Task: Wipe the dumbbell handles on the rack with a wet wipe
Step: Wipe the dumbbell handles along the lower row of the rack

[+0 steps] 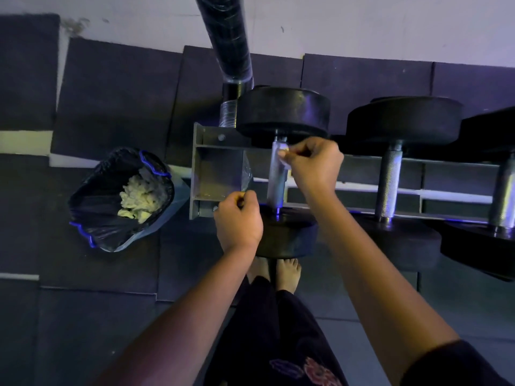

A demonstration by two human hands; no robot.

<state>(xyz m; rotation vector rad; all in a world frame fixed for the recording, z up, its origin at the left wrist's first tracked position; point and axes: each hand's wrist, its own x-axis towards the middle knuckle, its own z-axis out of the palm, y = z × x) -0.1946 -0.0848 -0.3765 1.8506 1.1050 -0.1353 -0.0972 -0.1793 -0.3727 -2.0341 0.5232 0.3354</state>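
The leftmost dumbbell handle [276, 174] lies across the grey metal rack [220, 174], between two black round weights. A small pale wet wipe [284, 154] is pinched against its upper part by the thumb and fingertips of the right hand [313, 165], which reaches in from the right with its wrist bent down over the rack. The left hand [238, 218] hovers by the rack's near left corner, fingers curled in; whether it holds anything I cannot tell. Three dumbbells show, the second handle [388, 182] and third handle [504, 196] untouched to the right. Left of the rack, on the dark floor mats [111, 87], stands one lined bin [117, 199] with crumpled wipes inside. Two bare feet [274, 271] stand below the near weight.
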